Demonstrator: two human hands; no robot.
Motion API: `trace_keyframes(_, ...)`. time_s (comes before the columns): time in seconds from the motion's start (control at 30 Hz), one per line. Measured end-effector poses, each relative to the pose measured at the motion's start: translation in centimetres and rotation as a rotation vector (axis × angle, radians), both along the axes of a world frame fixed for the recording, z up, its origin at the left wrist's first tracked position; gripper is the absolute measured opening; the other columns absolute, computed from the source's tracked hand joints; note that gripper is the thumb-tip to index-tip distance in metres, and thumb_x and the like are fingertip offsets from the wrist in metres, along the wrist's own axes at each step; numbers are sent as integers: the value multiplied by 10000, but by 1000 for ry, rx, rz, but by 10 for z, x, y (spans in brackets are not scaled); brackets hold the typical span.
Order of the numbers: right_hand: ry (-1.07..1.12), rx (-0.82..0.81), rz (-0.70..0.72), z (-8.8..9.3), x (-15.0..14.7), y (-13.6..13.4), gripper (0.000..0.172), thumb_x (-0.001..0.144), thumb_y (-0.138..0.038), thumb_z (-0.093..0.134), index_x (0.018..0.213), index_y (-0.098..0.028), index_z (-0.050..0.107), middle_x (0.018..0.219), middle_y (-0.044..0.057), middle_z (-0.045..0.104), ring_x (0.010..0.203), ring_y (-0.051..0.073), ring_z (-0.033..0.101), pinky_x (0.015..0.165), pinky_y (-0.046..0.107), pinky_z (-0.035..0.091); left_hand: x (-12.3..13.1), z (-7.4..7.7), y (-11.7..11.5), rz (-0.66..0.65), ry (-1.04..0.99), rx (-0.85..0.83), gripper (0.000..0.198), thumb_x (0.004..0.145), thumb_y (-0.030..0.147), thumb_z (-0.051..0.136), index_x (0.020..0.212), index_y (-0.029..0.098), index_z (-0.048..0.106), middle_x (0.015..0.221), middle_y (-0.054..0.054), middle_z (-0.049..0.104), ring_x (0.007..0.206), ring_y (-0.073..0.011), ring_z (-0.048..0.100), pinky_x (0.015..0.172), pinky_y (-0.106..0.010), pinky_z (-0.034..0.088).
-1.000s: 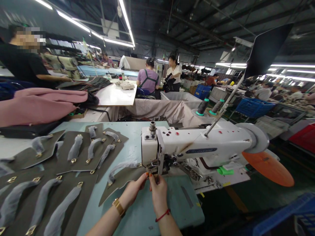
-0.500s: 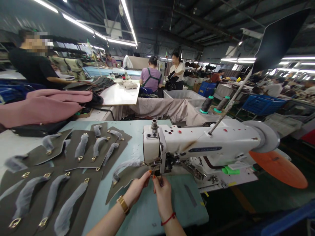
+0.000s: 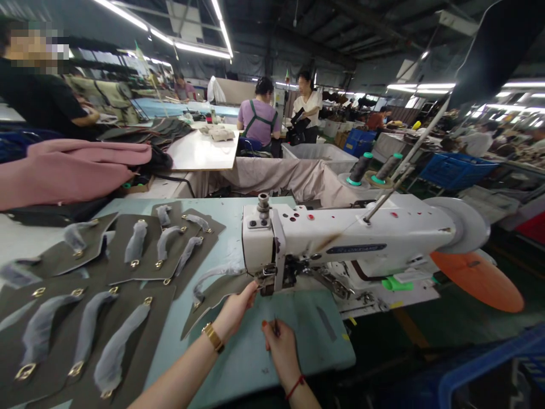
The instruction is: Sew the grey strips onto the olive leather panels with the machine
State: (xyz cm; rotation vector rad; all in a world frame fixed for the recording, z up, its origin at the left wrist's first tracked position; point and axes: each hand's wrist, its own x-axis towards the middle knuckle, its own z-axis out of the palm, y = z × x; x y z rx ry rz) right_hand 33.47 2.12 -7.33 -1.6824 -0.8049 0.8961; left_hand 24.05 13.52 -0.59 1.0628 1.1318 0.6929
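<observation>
My left hand [image 3: 237,305], with a gold watch on the wrist, is closed at the edge of a dark grey panel [image 3: 216,294], beside the presser foot of a white sewing machine [image 3: 315,233]. A plastic-wrapped handle with gold rings [image 3: 213,274] is on that panel. My right hand [image 3: 281,347], a red cord round its wrist, is over the pale green machine bed, apart from the panel. Its fingers are closed round a small dark pointed tool [image 3: 276,325], mostly hidden, so its exact kind does not show.
Several grey panels [image 3: 140,272] with wrapped handles overlap on the left. Pink material [image 3: 76,170] lies behind them. Thread cones [image 3: 360,169] stand behind the machine, and an orange disc [image 3: 477,282] is at its right. Co-workers are farther back.
My right hand has drawn back from the needle area toward me, with the small tool in its fingers. My left hand stays by the presser foot. The whole view has shifted slightly.
</observation>
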Motion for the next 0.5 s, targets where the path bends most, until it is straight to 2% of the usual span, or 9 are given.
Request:
trace_keyframes(0.27,-37,-29,100,4,5,-1,376,815,-448,551,550,-196,462,469,-48,464,490,123,442,540,245,335,2,1,0,65,-104,-57,479,657,602,628,495,187,452,495,59,358,506,-98,291,518,-247,266)
trace_keyframes(0.5,-30,-36,165,3,11,-3,395,831,-478,524,564,-193,470,494,-51,460,498,117,436,533,233,336,5,2,0,123,-68,-50,459,695,589,607,528,176,498,505,60,351,519,-106,284,541,-255,253)
